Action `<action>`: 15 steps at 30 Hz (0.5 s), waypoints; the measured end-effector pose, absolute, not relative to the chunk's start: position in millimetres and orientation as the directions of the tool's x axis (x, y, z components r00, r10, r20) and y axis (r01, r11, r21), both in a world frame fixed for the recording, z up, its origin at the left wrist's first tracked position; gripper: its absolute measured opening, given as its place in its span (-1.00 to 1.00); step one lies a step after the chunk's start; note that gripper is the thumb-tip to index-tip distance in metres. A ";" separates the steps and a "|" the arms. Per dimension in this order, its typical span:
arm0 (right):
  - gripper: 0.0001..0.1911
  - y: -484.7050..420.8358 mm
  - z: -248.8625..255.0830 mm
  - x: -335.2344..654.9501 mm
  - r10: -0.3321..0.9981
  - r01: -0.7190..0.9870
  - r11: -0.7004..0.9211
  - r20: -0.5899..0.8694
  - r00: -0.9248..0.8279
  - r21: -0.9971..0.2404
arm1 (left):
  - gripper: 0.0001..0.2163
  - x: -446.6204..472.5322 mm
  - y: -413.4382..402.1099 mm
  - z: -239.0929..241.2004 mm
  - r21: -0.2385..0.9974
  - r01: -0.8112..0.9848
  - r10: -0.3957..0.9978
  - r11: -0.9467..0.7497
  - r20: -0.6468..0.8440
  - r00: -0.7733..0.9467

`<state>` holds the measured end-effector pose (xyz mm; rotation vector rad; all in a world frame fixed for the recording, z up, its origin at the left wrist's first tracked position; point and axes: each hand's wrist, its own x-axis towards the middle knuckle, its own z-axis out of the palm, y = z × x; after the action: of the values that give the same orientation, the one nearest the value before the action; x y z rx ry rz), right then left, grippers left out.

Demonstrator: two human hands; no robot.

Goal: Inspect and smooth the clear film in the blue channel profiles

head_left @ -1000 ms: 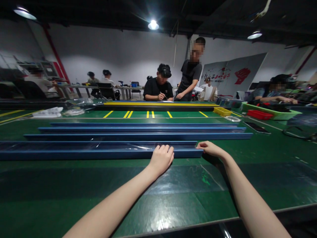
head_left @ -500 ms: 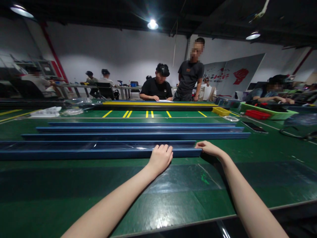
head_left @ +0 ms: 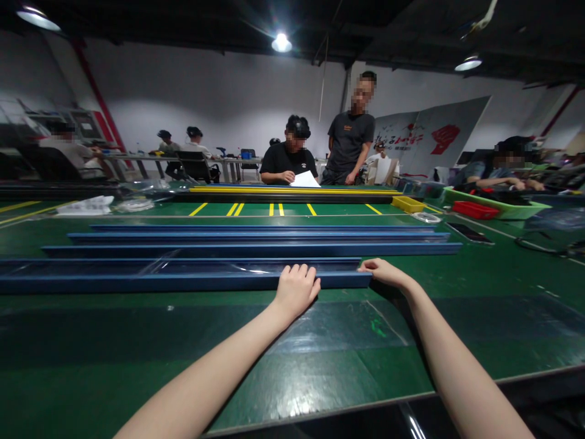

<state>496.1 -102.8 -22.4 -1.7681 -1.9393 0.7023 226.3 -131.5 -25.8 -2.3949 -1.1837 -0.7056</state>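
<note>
A long blue channel profile [head_left: 183,283] lies across the green table, its open side up and its left end out of view. Crinkled clear film [head_left: 159,262] glints inside it. My left hand [head_left: 296,289] is closed over the near wall, fingers curled into the trough. At the channel's right end, my right hand [head_left: 384,271] is pinched with fingertips against the end opening; what they grip is hidden. Just beyond lie several more blue profiles [head_left: 251,250], parallel to this one.
A clear plastic strip [head_left: 329,326] lies flat before the channel. Farther back are yellow and black bars [head_left: 292,194], a yellow tray [head_left: 407,204], a phone [head_left: 470,233] and a green bin [head_left: 516,210] with a red tray. Co-workers sit and stand beyond.
The film's glints inside the channel have shifted left. Both my hands stay nearly where they were. Across the table, a seated person has lifted a white sheet.
</note>
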 end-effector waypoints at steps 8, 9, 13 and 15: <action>-0.63 -103.7 -21.2 495.3 0.997 0.770 0.041 -0.030 -0.077 -0.637 | -0.83 225.3 -131.1 -25.1 -0.125 0.800 0.614 -0.587 0.576 0.540; -0.63 -103.6 -21.1 495.3 0.997 0.769 0.038 -0.031 -0.075 -0.638 | -0.83 225.3 -131.3 -24.7 -0.127 0.800 0.611 -0.586 0.579 0.540; -0.64 -103.2 -21.2 495.7 0.997 0.767 0.032 -0.031 -0.068 -0.641 | -0.81 225.1 -132.2 -22.9 -0.136 0.802 0.604 -0.582 0.588 0.538; -0.64 -103.1 -21.6 496.0 0.997 0.768 0.031 -0.032 -0.066 -0.639 | -0.80 225.0 -132.1 -22.1 -0.145 0.802 0.602 -0.580 0.587 0.542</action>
<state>496.0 -103.1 -21.6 -1.7866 -1.8874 0.7148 225.0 -132.1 -22.1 -2.3842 -1.1466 -0.6860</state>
